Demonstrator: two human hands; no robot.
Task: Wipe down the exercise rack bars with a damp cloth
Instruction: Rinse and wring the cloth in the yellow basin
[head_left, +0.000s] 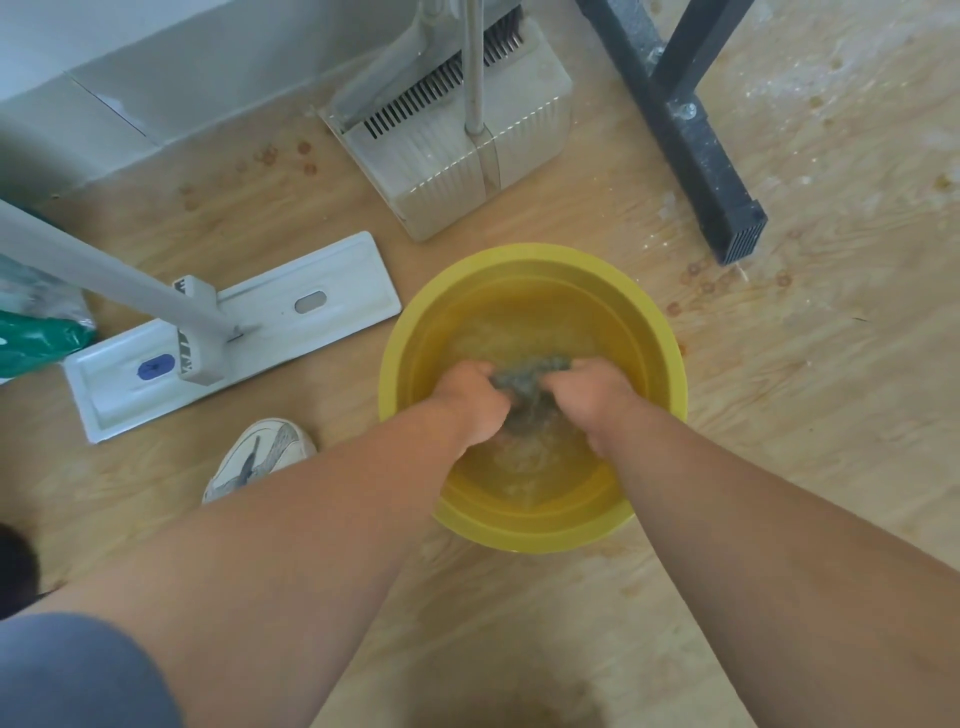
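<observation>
From the head camera we look down on a yellow basin (532, 270) of water standing on a wood-grain floor (831, 415) at centre frame; both our bare forearms reach into it from the lower edge. Our left hand (470, 397) and right hand (597, 395) each curl their fingers round one end of a grey cloth (524, 379), which is bunched between them just at the water's surface, in the middle of the basin; the water around it is rippled. To the left of the basin a white flat mop head (311, 306) lies on the floor, its grey handle (93, 265) running off the left edge; a light sneaker (260, 457) shows below it. At upper centre a pale dustpan (457, 161) stands with a comb-toothed broom; at upper right a black rack bar (691, 135) slants down to a capped foot on the floor.
</observation>
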